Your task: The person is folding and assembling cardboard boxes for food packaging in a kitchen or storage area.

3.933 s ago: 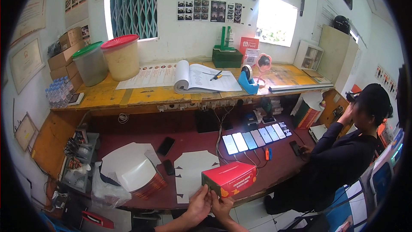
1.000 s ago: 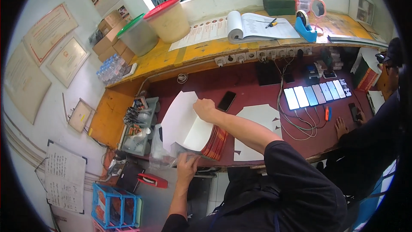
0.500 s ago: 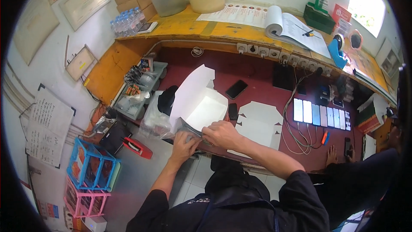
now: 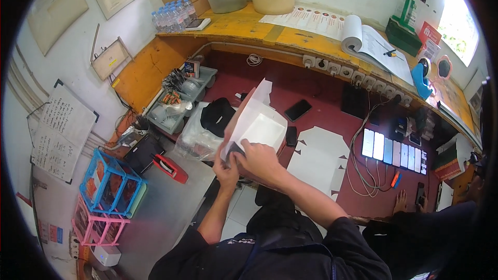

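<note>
A white cardboard box, partly folded, stands on the dark red desk with its inside facing up and its tall lid panel raised on the left. At its near left corner, my left hand is closed on the edge of the cardboard. My right hand reaches over from the right, its fingers pressed on the same corner beside a dark grey flap. Both hands are close together, and their fingertips are partly hidden. Right of the box lies a flat, unfolded white cardboard blank with slots along its edges.
Two dark phones lie near the box. A black cap and clear plastic bag sit left, beside a grey parts tray. Lit phones with cables stand rightward, near another person's hand.
The view has shifted, so the scene sits further right. My right hand has moved left onto the corner beside the dark flap, and the lid panel leans at a different angle.
</note>
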### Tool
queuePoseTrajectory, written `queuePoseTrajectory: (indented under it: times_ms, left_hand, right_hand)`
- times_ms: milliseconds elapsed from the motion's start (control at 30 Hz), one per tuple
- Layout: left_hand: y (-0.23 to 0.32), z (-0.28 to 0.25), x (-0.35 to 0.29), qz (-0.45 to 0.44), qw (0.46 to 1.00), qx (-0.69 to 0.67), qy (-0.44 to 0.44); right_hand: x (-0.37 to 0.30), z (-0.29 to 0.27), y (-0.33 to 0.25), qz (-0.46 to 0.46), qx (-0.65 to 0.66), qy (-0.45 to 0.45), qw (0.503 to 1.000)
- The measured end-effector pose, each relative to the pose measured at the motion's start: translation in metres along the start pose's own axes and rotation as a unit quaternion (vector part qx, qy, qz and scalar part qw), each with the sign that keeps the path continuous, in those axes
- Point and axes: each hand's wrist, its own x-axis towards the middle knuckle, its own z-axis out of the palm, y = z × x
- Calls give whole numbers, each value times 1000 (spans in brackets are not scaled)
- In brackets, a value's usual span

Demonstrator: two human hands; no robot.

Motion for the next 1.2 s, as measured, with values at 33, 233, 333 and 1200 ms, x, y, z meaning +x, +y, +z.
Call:
queuePoseTrajectory:
  times_ms: [33,233,333,1200]
  left_hand:
    - [-5,1,-4,-38,999,-3,-12]
    - [-4,2,-15,-93,996,-2,-7]
    - [11,9,-20,-47,999,11,-13]
    - [-71,-1,-55,-225,964,10,140]
  right_hand:
    - [8,7,-4,20,5,1,1000]
    - [-4,27,3,-8,25,67,997]
    - [-12,36,-2,-6,-41,22,999]
    - [-140,28,203,187,-88,-194,959]
